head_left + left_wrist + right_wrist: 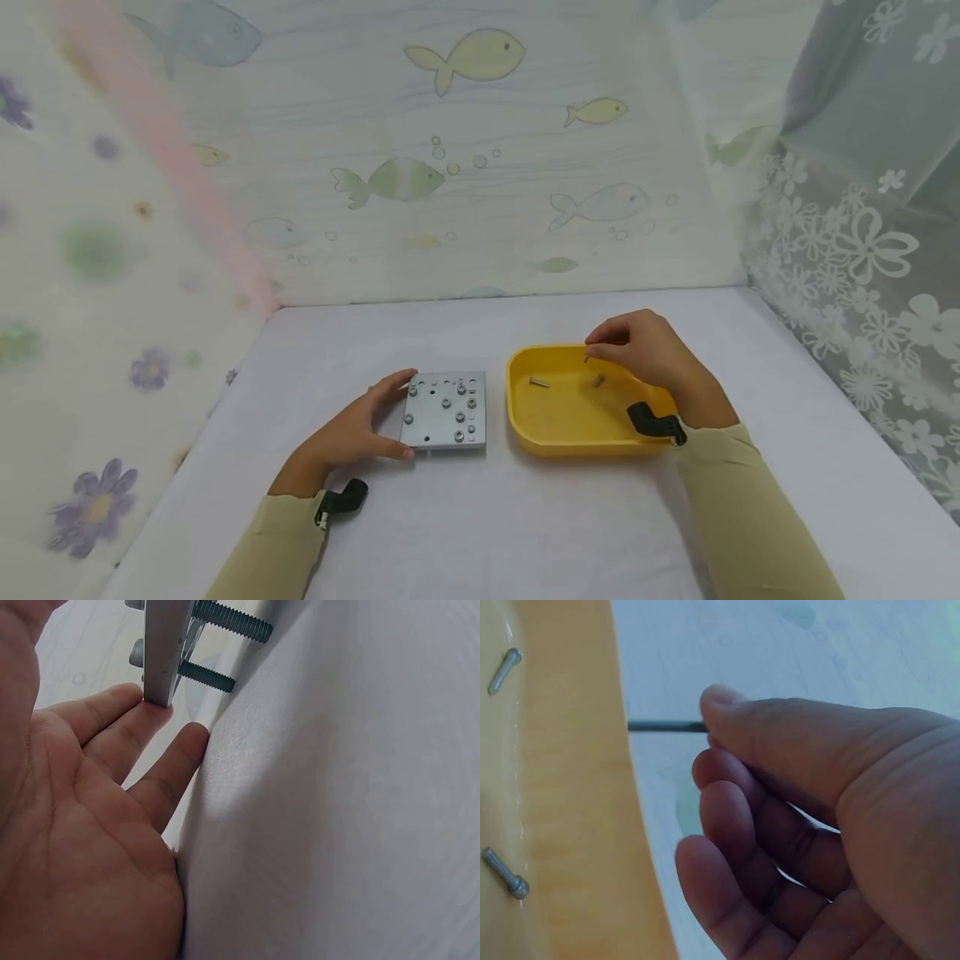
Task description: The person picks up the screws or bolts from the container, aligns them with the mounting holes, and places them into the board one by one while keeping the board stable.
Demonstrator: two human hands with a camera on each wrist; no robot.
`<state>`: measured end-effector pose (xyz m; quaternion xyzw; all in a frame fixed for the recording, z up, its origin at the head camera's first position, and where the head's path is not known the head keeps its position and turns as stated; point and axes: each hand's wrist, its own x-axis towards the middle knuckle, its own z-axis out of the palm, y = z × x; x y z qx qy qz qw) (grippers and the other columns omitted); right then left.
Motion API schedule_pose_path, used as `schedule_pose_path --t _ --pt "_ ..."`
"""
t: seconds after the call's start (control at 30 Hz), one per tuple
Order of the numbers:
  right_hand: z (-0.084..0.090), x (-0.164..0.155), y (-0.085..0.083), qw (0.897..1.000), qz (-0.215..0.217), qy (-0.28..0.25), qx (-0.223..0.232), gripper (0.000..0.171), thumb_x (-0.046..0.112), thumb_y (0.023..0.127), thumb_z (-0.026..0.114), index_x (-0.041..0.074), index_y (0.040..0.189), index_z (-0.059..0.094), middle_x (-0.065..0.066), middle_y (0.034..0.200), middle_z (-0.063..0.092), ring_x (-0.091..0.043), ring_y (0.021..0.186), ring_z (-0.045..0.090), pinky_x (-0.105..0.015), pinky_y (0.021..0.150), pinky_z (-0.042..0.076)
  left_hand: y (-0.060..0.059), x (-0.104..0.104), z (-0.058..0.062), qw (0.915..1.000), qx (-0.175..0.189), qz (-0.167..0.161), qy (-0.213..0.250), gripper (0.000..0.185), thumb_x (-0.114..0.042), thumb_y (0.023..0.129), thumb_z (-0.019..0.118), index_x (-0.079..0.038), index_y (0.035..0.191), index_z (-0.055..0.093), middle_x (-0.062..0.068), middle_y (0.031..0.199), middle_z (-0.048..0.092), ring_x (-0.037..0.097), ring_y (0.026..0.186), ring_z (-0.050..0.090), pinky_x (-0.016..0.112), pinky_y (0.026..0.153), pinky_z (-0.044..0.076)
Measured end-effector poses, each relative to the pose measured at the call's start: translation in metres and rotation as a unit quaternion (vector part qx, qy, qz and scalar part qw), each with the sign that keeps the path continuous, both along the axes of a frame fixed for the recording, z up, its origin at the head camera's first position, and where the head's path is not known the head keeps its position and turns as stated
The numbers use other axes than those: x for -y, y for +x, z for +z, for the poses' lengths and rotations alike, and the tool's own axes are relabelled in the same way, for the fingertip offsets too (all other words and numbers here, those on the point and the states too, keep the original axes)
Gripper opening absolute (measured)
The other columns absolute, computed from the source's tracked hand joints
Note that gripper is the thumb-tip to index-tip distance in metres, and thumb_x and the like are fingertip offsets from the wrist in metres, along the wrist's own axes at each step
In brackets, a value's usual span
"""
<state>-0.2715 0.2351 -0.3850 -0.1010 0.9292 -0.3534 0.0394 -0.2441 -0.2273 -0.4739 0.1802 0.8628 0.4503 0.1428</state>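
Note:
My left hand [358, 427] grips a silver metal plate [435, 421] at its left side, thumb at the near edge and fingers at the far left corner. Several socket-head bolts [460, 417] sit in holes across the plate; other holes are bare. In the left wrist view, threaded bolt shanks [234, 620] stick out beneath the plate. Over the far side of a yellow tray [558, 421], my right hand [651, 348] pinches a thin bolt [664, 726] between thumb and index finger. Its head is hidden by the fingertips.
Two loose bolts lie in the tray, one on the left [539, 382] and one towards the middle [599, 380]. The tray stands right of the plate on a white-covered table [480, 517]. Patterned curtains [487, 233] hang behind and at both sides.

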Motion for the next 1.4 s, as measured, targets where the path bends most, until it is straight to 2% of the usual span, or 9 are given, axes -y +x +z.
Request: schedule_pose_path --t 0.17,0.33,0.63,0.83,0.93,1.03,1.13,1.4 --pt "0.003 0.006 0.004 1.0 -0.004 -0.004 -0.009 0.016 0.041 0.094 0.076 0.026 0.099 0.08 0.004 0.099 0.076 -0.02 0.092 0.065 -0.035 0.082 0.055 0.003 0.0 -0.002 1.0 0.003 -0.002 -0.003 0.125 -0.04 0.062 0.099 -0.04 0.163 0.026 -0.002 0.166 0.039 0.028 0.161 0.013 0.066 0.126 0.002" --pt "0.009 0.016 0.007 0.999 -0.007 -0.018 -0.031 0.018 0.045 0.092 0.077 0.027 0.095 0.079 0.004 0.095 0.075 -0.02 0.089 0.065 -0.035 0.079 0.054 0.002 -0.001 -0.003 1.0 -0.004 -0.001 -0.002 0.124 -0.039 0.061 0.1 -0.041 0.162 0.027 -0.004 0.164 0.04 0.025 0.161 0.017 0.063 0.127 0.004" --pt "0.027 0.048 0.005 0.997 0.014 -0.026 -0.07 0.013 0.042 0.09 0.08 0.029 0.091 0.079 0.006 0.091 0.074 -0.021 0.084 0.063 -0.035 0.074 0.054 0.001 -0.001 0.001 0.9999 -0.009 -0.006 0.002 0.124 -0.039 0.062 0.1 -0.04 0.162 0.027 -0.001 0.165 0.04 0.027 0.16 0.018 0.065 0.126 0.004" --pt "0.037 0.069 0.005 0.995 0.029 -0.053 -0.075 0.011 0.041 0.09 0.081 0.03 0.092 0.08 0.008 0.093 0.074 -0.019 0.084 0.063 -0.035 0.076 0.054 -0.001 -0.002 0.0 0.9999 -0.008 0.004 -0.007 0.126 -0.042 0.059 0.101 -0.041 0.162 0.028 -0.005 0.163 0.042 0.023 0.161 0.015 0.063 0.127 0.004" --pt "0.038 0.076 0.007 0.994 0.031 -0.07 -0.077 0.011 0.041 0.089 0.082 0.03 0.092 0.08 0.004 0.079 0.066 -0.02 0.074 0.057 -0.031 0.066 0.049 -0.002 -0.002 0.0 0.9999 -0.01 0.005 -0.005 0.126 -0.042 0.059 0.101 -0.04 0.162 0.029 -0.006 0.163 0.042 0.023 0.161 0.015 0.063 0.127 0.005" --pt "0.038 0.083 0.01 0.993 0.032 -0.082 -0.073 0.011 0.04 0.088 0.083 0.03 0.091 0.08 0.0 0.065 0.048 -0.02 0.06 0.045 -0.029 0.056 0.04 -0.002 -0.004 0.001 0.9999 -0.012 0.0 -0.001 0.126 -0.041 0.06 0.1 -0.039 0.162 0.028 -0.004 0.163 0.042 0.024 0.161 0.015 0.064 0.127 0.004" --pt "0.036 0.092 0.012 0.993 0.04 -0.084 -0.074 0.01 0.04 0.087 0.084 0.031 0.089 0.08 0.001 0.058 0.034 -0.018 0.053 0.034 -0.028 0.052 0.034 -0.002 -0.003 0.002 0.9999 -0.014 -0.003 -0.002 0.125 -0.041 0.06 0.1 -0.038 0.163 0.028 -0.002 0.164 0.042 0.026 0.161 0.015 0.065 0.126 0.004" --pt "0.029 0.115 0.019 0.991 0.061 -0.085 -0.08 0.009 0.038 0.085 0.085 0.031 0.085 0.079 0.004 0.057 0.028 -0.015 0.052 0.028 -0.025 0.051 0.028 0.0 0.002 0.0 1.0 -0.009 0.001 0.001 0.124 -0.039 0.061 0.1 -0.037 0.163 0.028 -0.001 0.163 0.042 0.027 0.161 0.014 0.065 0.126 0.003"
